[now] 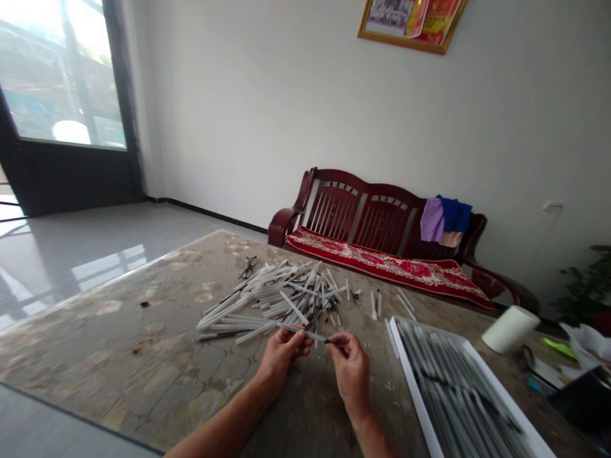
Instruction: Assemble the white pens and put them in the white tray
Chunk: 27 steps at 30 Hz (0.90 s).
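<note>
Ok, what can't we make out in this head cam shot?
Head view only:
The left hand and right hand hide parts of the white pen.
Pile of white pens: lower layers hidden by upper ones.
White tray: near end cut off by bottom edge, contents blurred.
Framed poster: cut off by top edge, print too small.
Black object: cut off by right edge.

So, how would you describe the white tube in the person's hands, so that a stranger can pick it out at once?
On the mottled table, in front of the red-cushioned wooden bench, lies a heap of white plastic tubes. Just off its near edge, one white tube stands apart: it alone is held up between the left hand and the right hand, whose fingers pinch its dark tip.
</note>
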Tool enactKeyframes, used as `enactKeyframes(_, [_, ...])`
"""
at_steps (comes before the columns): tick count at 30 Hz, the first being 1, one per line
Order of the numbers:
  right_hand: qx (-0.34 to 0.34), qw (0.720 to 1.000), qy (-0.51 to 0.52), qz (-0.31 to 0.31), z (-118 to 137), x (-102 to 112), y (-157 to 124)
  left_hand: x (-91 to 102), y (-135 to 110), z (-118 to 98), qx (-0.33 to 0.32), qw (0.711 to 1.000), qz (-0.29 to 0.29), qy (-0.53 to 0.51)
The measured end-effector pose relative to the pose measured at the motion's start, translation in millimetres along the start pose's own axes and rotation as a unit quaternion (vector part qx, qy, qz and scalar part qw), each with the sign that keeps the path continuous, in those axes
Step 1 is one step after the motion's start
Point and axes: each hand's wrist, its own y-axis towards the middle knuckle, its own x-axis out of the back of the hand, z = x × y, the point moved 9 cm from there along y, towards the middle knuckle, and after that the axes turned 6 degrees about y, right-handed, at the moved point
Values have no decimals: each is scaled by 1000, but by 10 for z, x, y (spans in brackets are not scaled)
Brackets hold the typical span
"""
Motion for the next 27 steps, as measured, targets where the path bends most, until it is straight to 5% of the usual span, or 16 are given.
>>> enactKeyframes(10, [-5, 999, 31, 21, -51, -54, 4, -5, -6, 15, 1, 1000, 14, 10])
enactKeyframes(18, [149, 969, -177, 86, 324, -136, -30, -34, -64, -10, -11, 999, 23, 35])
enactKeyframes(24, [37, 983, -146, 106, 101, -207, -23, -22, -65, -39, -17, 999, 3, 47])
enactKeyframes(27, [38, 987, -115, 106, 131, -194, -31, -33, -63, -48, -20, 999, 6, 46])
